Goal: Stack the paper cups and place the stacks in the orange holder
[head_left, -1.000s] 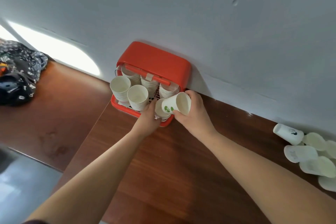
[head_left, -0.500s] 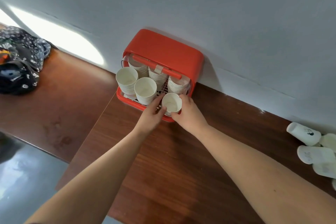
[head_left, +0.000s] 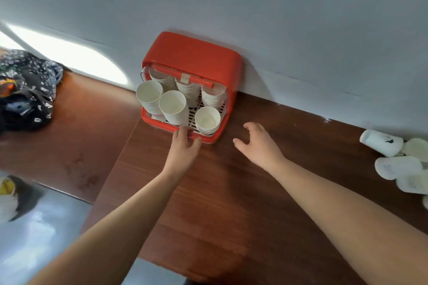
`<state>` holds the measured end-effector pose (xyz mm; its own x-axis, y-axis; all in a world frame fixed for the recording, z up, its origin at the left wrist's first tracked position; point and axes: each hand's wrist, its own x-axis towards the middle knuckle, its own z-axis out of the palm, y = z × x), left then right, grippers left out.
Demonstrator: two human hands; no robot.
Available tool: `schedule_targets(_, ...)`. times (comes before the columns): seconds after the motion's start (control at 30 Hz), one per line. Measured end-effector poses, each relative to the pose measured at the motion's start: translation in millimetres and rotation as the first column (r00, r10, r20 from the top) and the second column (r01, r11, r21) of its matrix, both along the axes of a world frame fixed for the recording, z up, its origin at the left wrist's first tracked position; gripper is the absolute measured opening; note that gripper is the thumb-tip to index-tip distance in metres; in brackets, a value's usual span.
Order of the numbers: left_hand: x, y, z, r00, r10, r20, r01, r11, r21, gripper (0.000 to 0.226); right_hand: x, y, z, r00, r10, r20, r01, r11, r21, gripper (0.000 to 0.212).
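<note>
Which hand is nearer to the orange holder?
Left. The left hand reaches the front rim of the orange holder; the right hand is apart, over the table to its right.

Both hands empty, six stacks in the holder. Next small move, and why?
Probably move the right hand rightward to the loose paper cups lying at the table's right edge. It hovers open and holds nothing, the left hand only touches the orange holder's front rim, and the front-right stack sits lower than its neighbours, so it likely has room.

Bare tabletop before crowded holder
</note>
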<state>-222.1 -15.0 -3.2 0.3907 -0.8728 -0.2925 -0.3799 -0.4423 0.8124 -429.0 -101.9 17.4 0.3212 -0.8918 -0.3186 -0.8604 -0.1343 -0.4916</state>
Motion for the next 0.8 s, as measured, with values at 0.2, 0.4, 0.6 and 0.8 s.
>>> schedule_targets(0.2, -57, -19, 8, 0.957, -0.265, 0.114, 0.241, 0.951, 0.192, 0.028, -124, 1, 12, 0.982, -0.080, -0.170, 0.076, 0.997, -0.033, 0.061)
schedule_targets(0.4, -193, -84, 35, 0.851, -0.483, 0.204, 0.454, 0.874, 0.174, 0.040, -264, -11, 39, 0.953, -0.244, -0.178, 0.230, 0.968, -0.096, 0.060)
schedule_targets(0.6, -338, -146, 38, 0.732, -0.634, 0.252, 0.629, 0.770, 0.109, 0.048, -392, -19, 47, 0.909, -0.379, -0.174, 0.347, 0.918, -0.190, 0.059)
schedule_targets(0.8, -444, -187, 11, 0.564, -0.731, 0.384, 0.760, 0.641, 0.105, 0.060, -464, -29, 23, 0.917, -0.325, -0.231, 0.286, 0.940, -0.187, 0.073)
